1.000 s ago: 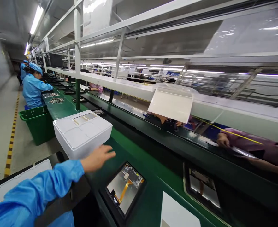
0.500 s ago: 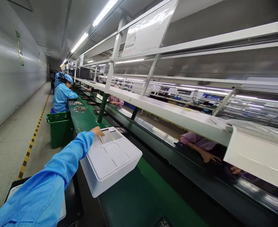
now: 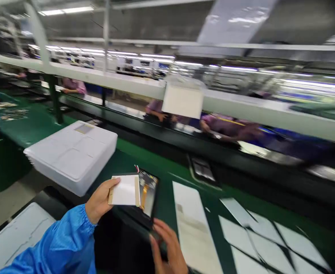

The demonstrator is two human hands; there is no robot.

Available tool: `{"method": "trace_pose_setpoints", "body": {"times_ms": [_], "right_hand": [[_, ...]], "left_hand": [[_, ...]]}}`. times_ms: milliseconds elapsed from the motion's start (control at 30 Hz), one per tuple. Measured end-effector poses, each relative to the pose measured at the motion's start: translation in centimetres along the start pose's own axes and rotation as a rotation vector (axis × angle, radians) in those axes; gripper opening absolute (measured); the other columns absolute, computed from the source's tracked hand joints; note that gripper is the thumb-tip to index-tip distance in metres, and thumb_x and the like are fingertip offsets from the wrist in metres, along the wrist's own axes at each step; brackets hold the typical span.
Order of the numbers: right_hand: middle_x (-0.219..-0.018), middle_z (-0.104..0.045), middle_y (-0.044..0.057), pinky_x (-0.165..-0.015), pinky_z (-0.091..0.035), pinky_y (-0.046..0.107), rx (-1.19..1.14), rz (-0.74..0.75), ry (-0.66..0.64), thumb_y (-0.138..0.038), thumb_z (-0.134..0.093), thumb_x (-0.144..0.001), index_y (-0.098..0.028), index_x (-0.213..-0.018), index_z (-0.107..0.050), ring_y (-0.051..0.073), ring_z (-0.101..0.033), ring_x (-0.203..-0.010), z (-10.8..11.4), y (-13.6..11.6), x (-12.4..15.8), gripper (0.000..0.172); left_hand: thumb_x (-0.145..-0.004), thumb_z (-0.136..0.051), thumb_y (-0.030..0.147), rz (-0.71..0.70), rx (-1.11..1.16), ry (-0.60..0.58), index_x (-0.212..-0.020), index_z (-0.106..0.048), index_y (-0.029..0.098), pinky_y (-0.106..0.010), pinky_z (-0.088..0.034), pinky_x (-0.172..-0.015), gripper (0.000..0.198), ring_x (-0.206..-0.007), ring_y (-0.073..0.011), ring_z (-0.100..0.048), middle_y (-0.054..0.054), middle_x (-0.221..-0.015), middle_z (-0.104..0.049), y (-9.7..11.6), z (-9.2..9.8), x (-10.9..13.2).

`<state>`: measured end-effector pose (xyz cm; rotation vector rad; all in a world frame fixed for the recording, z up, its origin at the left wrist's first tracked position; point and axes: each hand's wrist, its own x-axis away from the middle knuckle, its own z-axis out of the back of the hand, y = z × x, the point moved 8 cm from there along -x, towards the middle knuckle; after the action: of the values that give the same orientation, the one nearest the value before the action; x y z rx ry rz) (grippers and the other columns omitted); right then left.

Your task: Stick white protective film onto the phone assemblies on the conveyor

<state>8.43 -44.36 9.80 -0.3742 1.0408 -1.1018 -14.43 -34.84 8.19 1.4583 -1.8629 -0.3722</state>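
My left hand (image 3: 100, 199) pinches a thin white rectangular panel (image 3: 125, 190) with tan strips along two sides. Partly behind it is a black tablet-like assembly (image 3: 153, 190) with its inside exposed, showing an orange ribbon cable (image 3: 144, 196). Short red and white wires (image 3: 137, 167) stick up by its top edge. My right hand (image 3: 169, 247) has its thumb and fingers apart, the fingertips at the assembly's lower corner. A stack of white plastic trays (image 3: 67, 160) stands on the green bench (image 3: 167, 171), left of my hands.
A long pale sheet (image 3: 194, 228) and several whitish rectangular panels (image 3: 253, 236) lie to the right. Another dark device (image 3: 203, 169) rests farther back. A green bin (image 3: 4, 163) stands far left, and a white tray (image 3: 16, 232) sits low at left. Co-workers' pink sleeves (image 3: 227, 127) show across the line.
My left hand has left the white tray stack and now holds the white panel above the bench. The view has swung right, and my right hand has come into sight beside the black assembly.
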Motion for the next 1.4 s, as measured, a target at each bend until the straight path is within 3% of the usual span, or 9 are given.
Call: {"method": "trace_pose_setpoints", "body": {"times_ms": [67,133,300,567,700,900,1000,1167,1400], "right_hand": [[-0.125,-0.062,0.011,-0.095,-0.056,0.050,0.128,0.117,0.047,-0.025,-0.056,-0.096,-0.030,-0.125,-0.058,0.028,-0.063,-0.114,2.6,-1.1,0.3,0.030],[-0.119,-0.063,0.012,-0.090,-0.058,0.044,0.251,0.184,0.021,-0.019,-0.053,-0.097,-0.026,-0.124,-0.058,0.026,-0.064,-0.109,4.2,-1.3,0.5,0.029],[-0.099,-0.064,0.010,-0.075,-0.057,0.035,0.411,0.221,-0.083,-0.010,-0.050,-0.096,-0.019,-0.116,-0.059,0.021,-0.064,-0.090,6.0,1.4,1.8,0.023],[-0.093,-0.065,0.011,-0.069,-0.051,0.035,0.607,0.334,-0.197,-0.003,-0.046,-0.094,-0.012,-0.111,-0.060,0.021,-0.058,-0.080,5.6,3.9,3.2,0.024],[-0.077,-0.061,0.007,-0.063,-0.046,0.034,0.655,0.349,-0.218,-0.005,-0.048,-0.093,-0.017,-0.089,-0.060,0.020,-0.055,-0.071,4.7,4.7,3.4,0.017],[-0.075,-0.059,0.002,-0.061,-0.046,0.028,0.332,0.020,0.056,-0.010,-0.046,-0.091,-0.020,-0.084,-0.055,0.014,-0.055,-0.065,9.6,7.5,1.8,0.015],[-0.083,-0.062,0.003,-0.061,-0.048,0.028,0.241,-0.079,0.115,-0.013,-0.048,-0.095,-0.020,-0.094,-0.057,0.014,-0.056,-0.066,11.4,7.0,2.1,0.012],[-0.099,-0.064,0.009,-0.078,-0.053,0.035,0.343,0.081,-0.219,-0.014,-0.053,-0.096,-0.019,-0.113,-0.059,0.021,-0.061,-0.092,7.5,3.6,3.9,0.019],[-0.079,-0.062,0.007,-0.067,-0.048,0.034,0.637,0.245,-0.251,-0.008,-0.050,-0.093,-0.017,-0.087,-0.059,0.020,-0.057,-0.074,4.1,2.6,4.3,0.014]], "left_hand": [[-0.093,-0.055,0.022,0.194,0.059,0.064,-0.117,-0.060,0.002,-0.033,-0.059,-0.077,0.033,-0.081,-0.0230,-0.074,-0.016,-0.094,-0.075,-6.3,-0.8,-0.3],[-0.095,-0.051,0.019,0.284,0.053,0.110,-0.117,-0.059,0.001,-0.033,-0.060,-0.080,0.029,-0.084,-0.0237,-0.075,-0.017,-0.095,-0.075,-10.7,-1.8,-0.3],[-0.092,-0.056,0.012,0.242,-0.051,0.062,-0.113,-0.061,0.005,-0.034,-0.060,-0.080,0.023,-0.088,-0.0252,-0.075,-0.016,-0.094,-0.076,-14.9,-4.9,0.1],[-0.088,-0.064,0.015,0.226,-0.202,0.039,-0.123,-0.060,0.008,-0.035,-0.059,-0.080,0.035,-0.091,-0.0256,-0.074,-0.015,-0.099,-0.076,-16.3,-7.5,0.3],[-0.084,-0.071,0.021,0.235,-0.249,-0.043,-0.132,-0.057,0.012,-0.036,-0.058,-0.084,0.051,-0.098,-0.0268,-0.072,-0.014,-0.104,-0.076,-16.2,-8.6,0.2],[-0.080,-0.077,0.031,0.386,-0.341,-0.352,-0.130,-0.062,0.012,-0.038,-0.055,-0.087,0.056,-0.103,-0.0298,-0.070,-0.016,-0.111,-0.074,-16.6,-9.7,1.8],[-0.080,-0.077,0.032,0.422,-0.332,-0.336,-0.128,-0.063,0.012,-0.037,-0.055,-0.086,0.054,-0.102,-0.0292,-0.070,-0.016,-0.110,-0.074,-17.0,-8.9,1.7],[-0.080,-0.076,0.029,0.348,-0.284,-0.178,-0.131,-0.059,0.013,-0.037,-0.056,-0.086,0.057,-0.099,-0.0276,-0.071,-0.015,-0.108,-0.075,-17.0,-7.0,0.2],[-0.080,-0.076,0.031,0.317,-0.267,-0.188,-0.133,-0.057,0.013,-0.038,-0.055,-0.087,0.059,-0.102,-0.0282,-0.070,-0.014,-0.110,-0.074,-16.5,-6.7,0.9]]}}
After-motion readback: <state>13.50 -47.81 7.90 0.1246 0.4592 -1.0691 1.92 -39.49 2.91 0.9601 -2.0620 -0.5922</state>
